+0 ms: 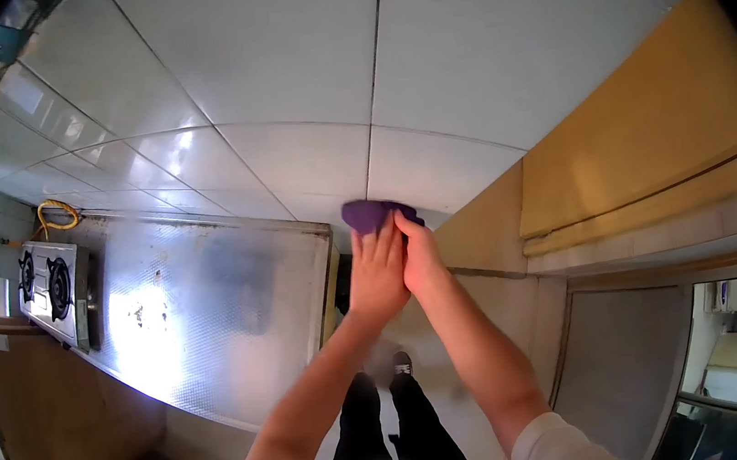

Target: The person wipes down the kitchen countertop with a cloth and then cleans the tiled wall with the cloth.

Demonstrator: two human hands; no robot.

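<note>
A purple cloth (365,216) is bunched at my fingertips, close to the white wall tiles (304,155); whether it touches them I cannot tell. My left hand (378,270) has its back towards me, with the fingers on the cloth. Right beside it, touching it, my right hand (421,251) holds the cloth's right side, its thumb towards the left hand. The right fingers are mostly hidden behind the cloth and the left hand. Both arms reach straight ahead of me.
To the left is a metal-topped counter (238,292) with a two-burner gas stove (55,282) and a yellow hose (57,215). A wooden cabinet (642,132) juts out at the upper right. Below it stands a grey door (624,364). A cardboard box (68,405) sits at the lower left.
</note>
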